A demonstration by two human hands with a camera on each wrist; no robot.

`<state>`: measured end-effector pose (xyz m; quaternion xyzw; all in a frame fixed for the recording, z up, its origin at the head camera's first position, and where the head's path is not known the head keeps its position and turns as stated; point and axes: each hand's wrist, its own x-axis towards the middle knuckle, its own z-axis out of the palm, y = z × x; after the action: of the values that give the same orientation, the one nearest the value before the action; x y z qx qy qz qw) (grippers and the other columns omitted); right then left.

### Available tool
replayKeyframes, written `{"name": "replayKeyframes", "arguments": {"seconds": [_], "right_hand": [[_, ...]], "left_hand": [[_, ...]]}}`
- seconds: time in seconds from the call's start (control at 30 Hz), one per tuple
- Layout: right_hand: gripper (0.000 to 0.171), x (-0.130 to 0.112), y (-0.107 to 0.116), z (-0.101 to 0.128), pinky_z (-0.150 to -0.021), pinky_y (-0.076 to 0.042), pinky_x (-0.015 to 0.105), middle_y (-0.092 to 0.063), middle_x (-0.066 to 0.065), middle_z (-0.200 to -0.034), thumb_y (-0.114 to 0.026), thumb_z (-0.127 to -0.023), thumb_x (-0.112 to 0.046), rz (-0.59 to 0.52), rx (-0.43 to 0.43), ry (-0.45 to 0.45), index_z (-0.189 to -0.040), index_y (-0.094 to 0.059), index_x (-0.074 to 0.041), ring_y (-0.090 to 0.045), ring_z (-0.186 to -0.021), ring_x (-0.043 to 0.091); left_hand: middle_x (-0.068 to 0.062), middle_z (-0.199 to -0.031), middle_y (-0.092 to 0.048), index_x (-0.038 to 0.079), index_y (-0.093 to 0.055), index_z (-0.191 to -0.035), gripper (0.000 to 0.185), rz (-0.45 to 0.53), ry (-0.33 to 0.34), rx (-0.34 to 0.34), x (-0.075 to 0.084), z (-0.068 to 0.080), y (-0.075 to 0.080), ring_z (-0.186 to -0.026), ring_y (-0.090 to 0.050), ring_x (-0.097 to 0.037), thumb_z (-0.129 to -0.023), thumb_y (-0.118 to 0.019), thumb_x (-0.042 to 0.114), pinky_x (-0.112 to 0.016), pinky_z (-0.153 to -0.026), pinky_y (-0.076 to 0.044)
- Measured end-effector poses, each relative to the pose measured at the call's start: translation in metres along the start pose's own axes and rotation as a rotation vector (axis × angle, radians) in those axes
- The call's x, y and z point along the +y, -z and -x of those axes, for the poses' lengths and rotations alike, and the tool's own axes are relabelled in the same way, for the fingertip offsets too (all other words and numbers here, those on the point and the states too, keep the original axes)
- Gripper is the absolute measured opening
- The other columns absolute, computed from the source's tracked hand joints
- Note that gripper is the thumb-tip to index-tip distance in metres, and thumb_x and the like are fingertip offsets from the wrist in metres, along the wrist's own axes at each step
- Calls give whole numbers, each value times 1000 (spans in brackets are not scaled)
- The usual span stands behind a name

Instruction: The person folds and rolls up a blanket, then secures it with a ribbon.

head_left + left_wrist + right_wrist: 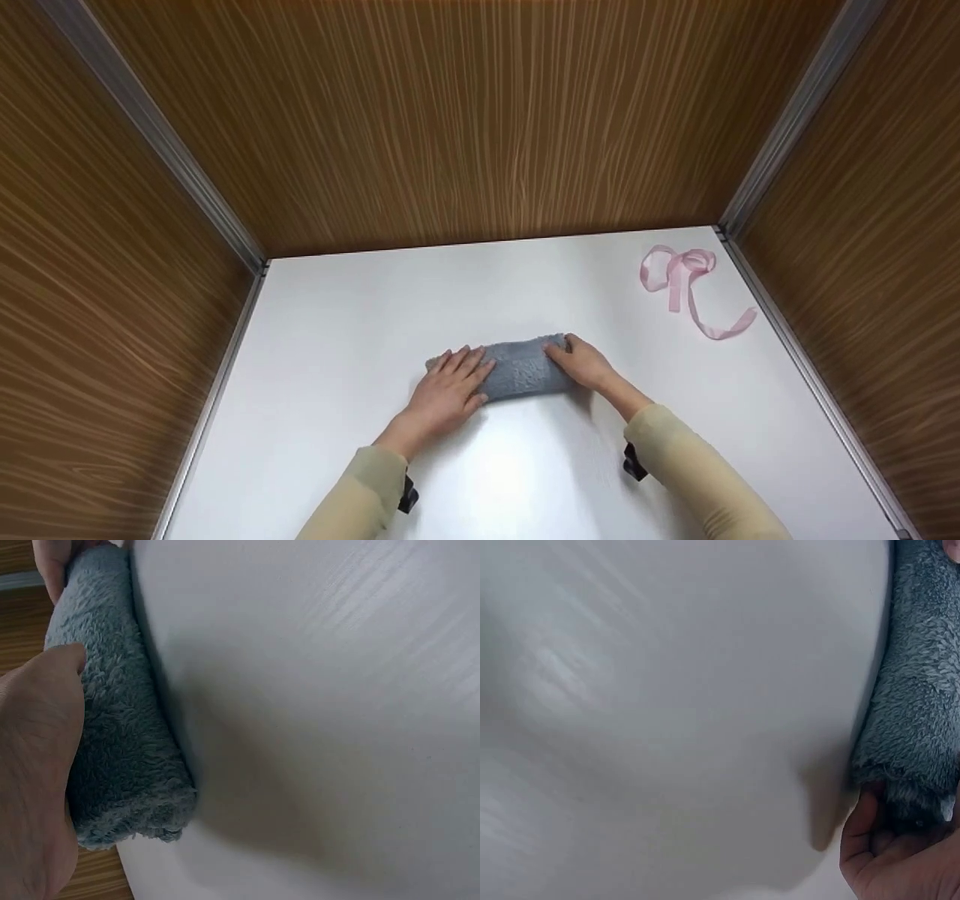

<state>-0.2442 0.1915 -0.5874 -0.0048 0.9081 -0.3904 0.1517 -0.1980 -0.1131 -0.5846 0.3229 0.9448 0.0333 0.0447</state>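
Towel (pixel 519 369), rolled, lies mid-desk (pixel 337 330) with its long axis left to right between our hands, left hand (pixel 450 390) resting flat-fingered on its left end, right hand (pixel 581 362) curled round its right end, ribbon (pixel 686 285) well apart.

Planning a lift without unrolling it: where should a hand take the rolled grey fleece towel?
Grip the rolled grey fleece towel across its middle from above, fingers over the far side, thumb near. It lies sideways on the white table; a mid-span wrap probably keeps it rolled.
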Motion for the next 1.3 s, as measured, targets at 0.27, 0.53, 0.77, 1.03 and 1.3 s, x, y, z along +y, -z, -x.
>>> {"name": "replayKeyframes", "arguments": {"seconds": [0.27,0.53,0.77,1.03,1.3], "right_hand": [[64,-4,-3,17,-119,-25,56,-41,19,-157,-64,-101,-40,412,291,513,-153,-46,-8,-31,-147,40],[68,11,-14,26,-123,-17,51,-31,13,-165,-54,-105,-44,656,103,747,-161,-32,-10,-23,-152,35],[64,22,-19,25,-123,-18,50,-27,15,-166,-49,-108,-35,624,43,712,-162,-28,-8,-22,-152,37],[62,23,-21,26,-123,-19,50,-26,16,-166,-48,-107,-25,611,13,709,-162,-27,-6,-21,-153,36],[64,23,-15,25,-121,-24,51,-36,17,-162,-55,-95,-3,461,41,705,-156,-37,-1,-29,-150,38]], "left_hand": [[0,-171,-13,25,-20,-165,64,-29,-5,-32,1,-1,-4,-157,-8,-24,-109,-35,52,-46,-125,-6],[-2,-171,-15,23,-20,-165,64,1,-22,-3,0,0,-7,-156,-9,-26,-109,-36,51,-47,-125,-7],[-6,-171,-13,17,-18,-165,65,32,-12,21,-5,6,-13,-156,-10,-29,-110,-34,48,-50,-124,-9],[-7,-171,-13,15,-20,-165,63,81,7,37,-4,9,-19,-156,-11,-31,-111,-35,44,-55,-123,-9],[-5,-169,-22,18,-36,-159,51,169,39,6,-5,12,-6,-154,-19,-27,-108,-39,21,-53,-123,-14]]}}
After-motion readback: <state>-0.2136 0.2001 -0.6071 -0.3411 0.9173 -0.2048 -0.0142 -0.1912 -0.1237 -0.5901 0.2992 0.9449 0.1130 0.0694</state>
